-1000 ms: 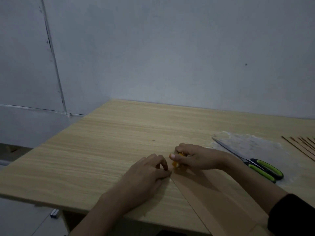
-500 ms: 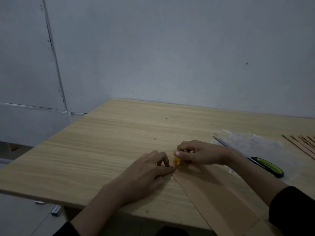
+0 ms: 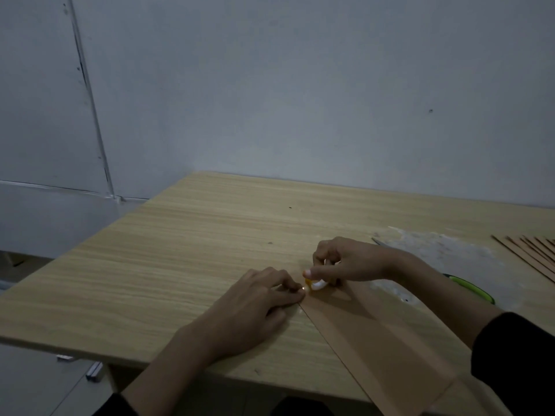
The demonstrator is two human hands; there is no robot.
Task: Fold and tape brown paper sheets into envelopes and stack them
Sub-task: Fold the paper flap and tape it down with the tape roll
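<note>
A folded brown paper sheet (image 3: 372, 334) lies on the wooden table (image 3: 186, 253), running from its far corner near the table's middle toward the near right edge. My right hand (image 3: 351, 262) grips a small orange and white tape roll (image 3: 315, 284) at that far corner. My left hand (image 3: 255, 307) lies on the table just left of the corner, its fingertips pinching at the paper's edge beside the roll. Whether a tape end is between those fingers is too small to tell.
Green-handled scissors (image 3: 468, 291) lie behind my right forearm, mostly hidden. A pale crumpled plastic sheet (image 3: 429, 244) covers the table at the right. A stack of several brown paper pieces (image 3: 531, 253) sits at the far right edge. A grey wall stands behind.
My right hand has lifted and turned the tape roll, so more of its white side shows. My left fingertips have stayed at the paper's corner. The camera has shifted slightly.
</note>
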